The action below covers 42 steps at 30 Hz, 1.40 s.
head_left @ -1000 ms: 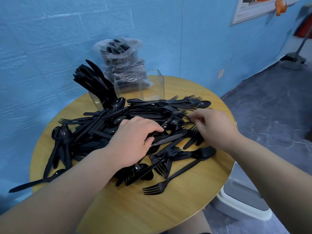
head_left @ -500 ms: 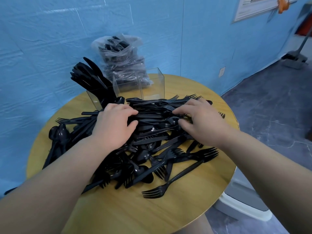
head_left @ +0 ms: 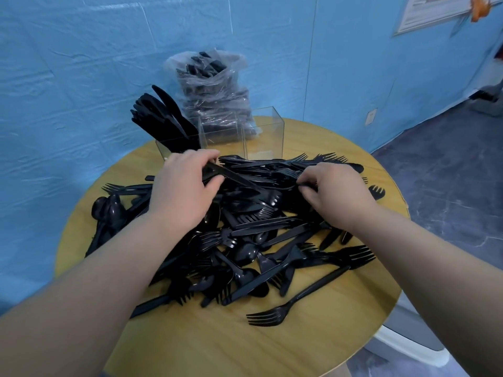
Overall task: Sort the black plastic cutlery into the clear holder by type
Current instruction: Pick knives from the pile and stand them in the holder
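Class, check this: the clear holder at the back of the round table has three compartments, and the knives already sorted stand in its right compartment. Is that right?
Not quite. In the head view the knives stand in the left compartment of the clear holder; the right compartment holds nothing visible. The rest stands.

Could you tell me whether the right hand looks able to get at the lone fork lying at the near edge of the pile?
Probably yes: the fork lies alone on bare table, uncovered, though the right hand is pinching cutlery farther back.

Cutlery heap (head_left: 245, 227) on table (head_left: 217, 344) — holder (head_left: 245, 137) behind it.
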Each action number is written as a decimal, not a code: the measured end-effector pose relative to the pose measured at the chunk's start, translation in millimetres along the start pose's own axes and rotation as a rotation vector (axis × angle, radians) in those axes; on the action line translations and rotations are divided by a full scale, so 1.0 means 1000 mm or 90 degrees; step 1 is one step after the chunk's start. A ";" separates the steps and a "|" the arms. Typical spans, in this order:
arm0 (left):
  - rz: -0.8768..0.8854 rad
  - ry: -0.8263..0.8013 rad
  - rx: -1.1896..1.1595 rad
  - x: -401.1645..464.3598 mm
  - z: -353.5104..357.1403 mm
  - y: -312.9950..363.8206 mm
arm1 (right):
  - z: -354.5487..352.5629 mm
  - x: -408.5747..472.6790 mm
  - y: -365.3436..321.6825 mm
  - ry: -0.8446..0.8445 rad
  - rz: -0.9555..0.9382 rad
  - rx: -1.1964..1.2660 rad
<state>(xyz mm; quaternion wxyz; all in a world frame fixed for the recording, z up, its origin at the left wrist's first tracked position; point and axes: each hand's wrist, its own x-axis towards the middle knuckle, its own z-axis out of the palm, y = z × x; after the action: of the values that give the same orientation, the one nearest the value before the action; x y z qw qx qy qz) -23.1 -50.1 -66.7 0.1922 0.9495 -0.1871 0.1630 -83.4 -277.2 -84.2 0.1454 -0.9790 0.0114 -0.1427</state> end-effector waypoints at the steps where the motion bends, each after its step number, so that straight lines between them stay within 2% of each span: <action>1: -0.008 0.007 -0.006 0.001 -0.001 -0.004 | 0.001 0.002 -0.001 0.010 0.019 0.002; 5: -0.012 0.006 0.026 -0.005 -0.007 -0.018 | 0.003 0.005 -0.006 0.036 0.026 0.010; 9: 0.023 -0.041 0.028 -0.019 -0.011 -0.028 | 0.003 0.000 -0.029 0.099 -0.196 0.070; 11: 0.043 -0.088 0.031 -0.027 -0.012 -0.029 | 0.005 0.002 -0.042 0.031 -0.239 0.052; 13: 0.060 -0.123 0.043 -0.034 -0.014 -0.030 | 0.010 0.007 -0.050 -0.055 -0.228 -0.007; 16: 0.067 -0.140 0.049 -0.042 -0.016 -0.035 | 0.014 0.011 -0.057 -0.098 -0.209 -0.034; 22: 0.063 -0.137 0.034 -0.045 -0.019 -0.039 | 0.009 0.010 -0.058 -0.053 -0.203 -0.020; 27: 0.061 -0.130 0.031 -0.043 -0.018 -0.037 | -0.003 0.004 -0.048 0.021 -0.138 0.058; 32: 0.081 -0.108 0.013 -0.040 -0.015 -0.034 | -0.012 -0.012 -0.035 -0.037 -0.107 0.176; 37: 0.104 -0.120 0.009 -0.037 -0.007 -0.024 | -0.012 -0.025 -0.027 -0.150 -0.143 0.130; 42: 0.139 -0.173 0.048 -0.026 0.000 -0.011 | -0.015 -0.023 -0.031 -0.067 -0.087 0.146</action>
<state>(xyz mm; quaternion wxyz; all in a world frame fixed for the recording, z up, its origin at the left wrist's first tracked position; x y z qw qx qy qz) -41.5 -32.9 -79.8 0.1108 0.9434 -0.3068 0.0596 -110.0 -250.2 -67.9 0.2468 -0.9605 -0.0794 -0.1008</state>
